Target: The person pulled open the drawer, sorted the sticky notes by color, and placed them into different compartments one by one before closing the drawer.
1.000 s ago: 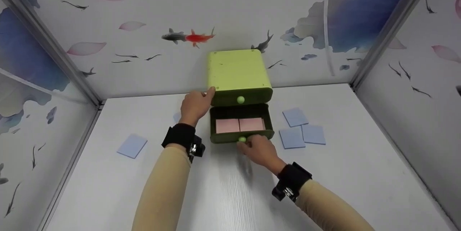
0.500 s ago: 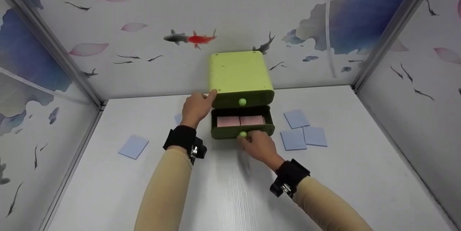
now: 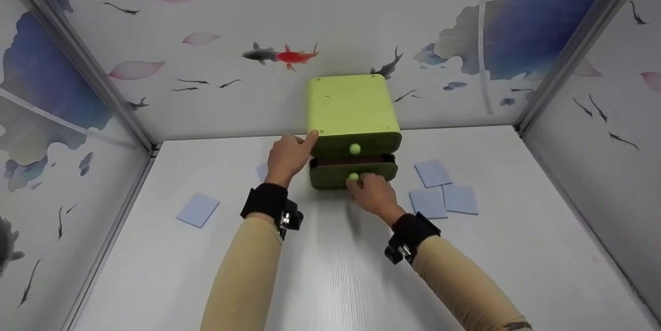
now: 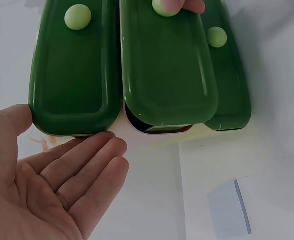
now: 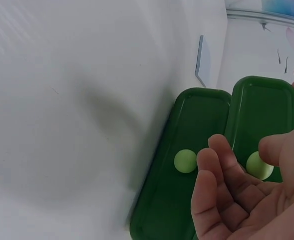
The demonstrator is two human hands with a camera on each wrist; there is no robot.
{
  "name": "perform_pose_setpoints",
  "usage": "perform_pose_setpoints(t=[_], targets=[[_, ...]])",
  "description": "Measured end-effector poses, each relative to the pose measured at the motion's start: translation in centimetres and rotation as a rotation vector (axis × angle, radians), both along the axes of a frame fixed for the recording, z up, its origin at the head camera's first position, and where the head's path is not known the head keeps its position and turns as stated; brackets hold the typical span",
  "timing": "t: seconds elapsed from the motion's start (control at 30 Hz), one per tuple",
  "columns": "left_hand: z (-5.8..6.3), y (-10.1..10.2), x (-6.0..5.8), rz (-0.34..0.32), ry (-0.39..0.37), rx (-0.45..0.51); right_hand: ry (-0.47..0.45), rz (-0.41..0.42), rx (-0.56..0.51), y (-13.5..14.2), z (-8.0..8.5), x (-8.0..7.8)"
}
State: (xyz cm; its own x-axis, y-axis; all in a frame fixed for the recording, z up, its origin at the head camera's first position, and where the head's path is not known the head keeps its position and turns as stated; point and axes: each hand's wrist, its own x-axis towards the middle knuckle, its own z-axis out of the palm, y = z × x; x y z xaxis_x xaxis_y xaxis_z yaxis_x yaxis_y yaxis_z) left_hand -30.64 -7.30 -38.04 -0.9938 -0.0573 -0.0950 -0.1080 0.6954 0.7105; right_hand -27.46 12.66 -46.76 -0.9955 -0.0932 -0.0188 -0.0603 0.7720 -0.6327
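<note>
A light green drawer cabinet with dark green drawer fronts stands against the back wall. Its middle drawer sticks out a short way, and only a narrow strip of its inside shows. My left hand rests against the cabinet's left side, thumb at the top edge; in the left wrist view its fingers lie nearly straight along the side. My right hand holds the round knob of that drawer between thumb and finger. In the left wrist view, fingertips of the right hand touch this knob.
Three blue square cards lie right of the cabinet. Another blue card lies to the left, and one more is partly hidden behind my left hand. Printed wall panels enclose the white table at the back and sides.
My right hand has moved toward the cabinet with the middle drawer, which slid most of the way in. The pink cards inside have gone out of sight. My left hand stays at the side.
</note>
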Motion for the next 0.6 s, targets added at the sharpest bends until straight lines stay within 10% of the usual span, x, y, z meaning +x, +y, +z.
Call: perform_pose_setpoints(t=[0.6], targets=[[-0.3,0.0,0.0,0.019,0.014,0.004,-0.068,-0.021,0.014,-0.4,0.0,-2.5]])
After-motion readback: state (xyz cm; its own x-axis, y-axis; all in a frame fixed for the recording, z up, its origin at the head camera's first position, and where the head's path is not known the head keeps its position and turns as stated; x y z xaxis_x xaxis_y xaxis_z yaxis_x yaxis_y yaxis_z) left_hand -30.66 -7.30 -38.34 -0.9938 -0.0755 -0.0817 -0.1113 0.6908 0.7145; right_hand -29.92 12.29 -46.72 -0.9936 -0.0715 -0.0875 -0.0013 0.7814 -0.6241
